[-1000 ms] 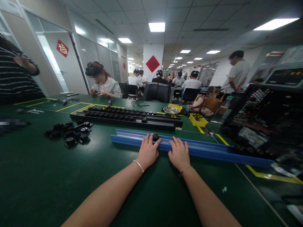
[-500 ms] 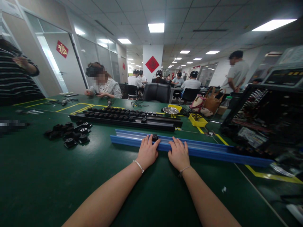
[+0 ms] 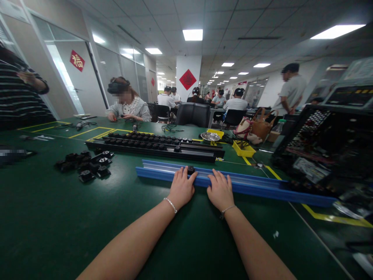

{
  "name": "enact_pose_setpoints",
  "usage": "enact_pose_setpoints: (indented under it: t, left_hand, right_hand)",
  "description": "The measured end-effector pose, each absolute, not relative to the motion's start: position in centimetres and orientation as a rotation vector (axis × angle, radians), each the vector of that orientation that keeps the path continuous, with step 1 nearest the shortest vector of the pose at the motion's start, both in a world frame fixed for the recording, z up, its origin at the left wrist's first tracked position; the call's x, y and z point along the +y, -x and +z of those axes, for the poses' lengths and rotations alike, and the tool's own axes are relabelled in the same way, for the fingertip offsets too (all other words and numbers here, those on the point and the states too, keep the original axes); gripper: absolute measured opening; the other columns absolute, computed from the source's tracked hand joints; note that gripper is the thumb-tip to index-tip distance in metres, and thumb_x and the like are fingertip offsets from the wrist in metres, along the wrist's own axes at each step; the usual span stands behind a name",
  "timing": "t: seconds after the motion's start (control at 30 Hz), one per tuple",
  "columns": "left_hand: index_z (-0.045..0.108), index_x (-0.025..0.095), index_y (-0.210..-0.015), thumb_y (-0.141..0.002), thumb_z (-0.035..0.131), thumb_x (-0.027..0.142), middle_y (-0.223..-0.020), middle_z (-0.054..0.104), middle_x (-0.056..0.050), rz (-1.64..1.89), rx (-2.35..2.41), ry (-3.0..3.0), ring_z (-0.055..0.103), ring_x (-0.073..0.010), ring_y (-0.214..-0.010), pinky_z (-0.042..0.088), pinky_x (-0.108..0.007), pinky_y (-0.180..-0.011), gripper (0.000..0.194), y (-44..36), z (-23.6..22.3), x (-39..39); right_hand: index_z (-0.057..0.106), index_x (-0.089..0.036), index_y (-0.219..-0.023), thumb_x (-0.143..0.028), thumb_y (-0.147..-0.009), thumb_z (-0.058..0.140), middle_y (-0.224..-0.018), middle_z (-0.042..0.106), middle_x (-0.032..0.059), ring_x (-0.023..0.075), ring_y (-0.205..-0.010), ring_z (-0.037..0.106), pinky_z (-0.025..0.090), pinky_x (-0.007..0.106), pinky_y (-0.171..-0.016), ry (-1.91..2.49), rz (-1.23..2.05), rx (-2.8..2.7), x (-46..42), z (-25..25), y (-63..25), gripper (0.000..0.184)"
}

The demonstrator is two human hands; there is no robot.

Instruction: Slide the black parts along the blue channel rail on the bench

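A long blue rail lies across the green table in front of me. My left hand rests flat on its near edge with fingers spread, fingertips beside a small black part sitting in the rail. My right hand lies flat next to it on the same edge, fingers stretched out. Neither hand holds anything.
A long black rail lined with several black parts lies behind the blue one. Loose black parts are piled at left. Yellow trays, a metal bowl and bags stand at back right, a dark crate at right. People sit and stand around.
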State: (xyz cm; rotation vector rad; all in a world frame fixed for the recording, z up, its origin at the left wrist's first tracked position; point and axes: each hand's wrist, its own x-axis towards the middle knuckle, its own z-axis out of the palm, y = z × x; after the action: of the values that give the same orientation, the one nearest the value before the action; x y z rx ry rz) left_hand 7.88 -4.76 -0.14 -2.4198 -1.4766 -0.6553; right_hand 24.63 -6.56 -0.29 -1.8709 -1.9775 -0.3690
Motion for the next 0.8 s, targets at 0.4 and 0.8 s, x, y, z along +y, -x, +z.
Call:
enact_pose_setpoints:
  t: [0.4, 0.8]
  left_hand:
    - [0.041, 0.029, -0.133, -0.078, 0.054, 0.026, -0.139, 0.04, -0.011, -0.634, -1.508, 2.436, 0.034, -0.0302, -0.128, 0.027, -0.048, -0.104, 0.056, -7.94, 0.07, -4.96]
    - [0.042, 0.029, -0.132, -0.079, 0.055, 0.027, -0.137, 0.042, -0.011, -0.645, -1.501, 2.421, 0.035, -0.0297, -0.127, 0.027, -0.047, -0.104, 0.055, -7.95, -0.07, -4.9]
  right_hand:
    - [0.058, -0.019, -0.114, -0.02, -0.077, 0.043, -0.14, 0.044, 0.0092, 0.0238, -0.129, 0.034, 0.013, 0.049, -0.109, 1.882, -0.344, -1.989, -6.58, -0.08, -24.67, 0.04]
    - [0.058, -0.019, -0.112, -0.019, -0.077, 0.043, -0.139, 0.044, 0.0079, 0.023, -0.128, 0.035, 0.013, 0.048, -0.109, 1.856, -0.36, -1.976, -6.53, -0.44, -24.75, 0.038]
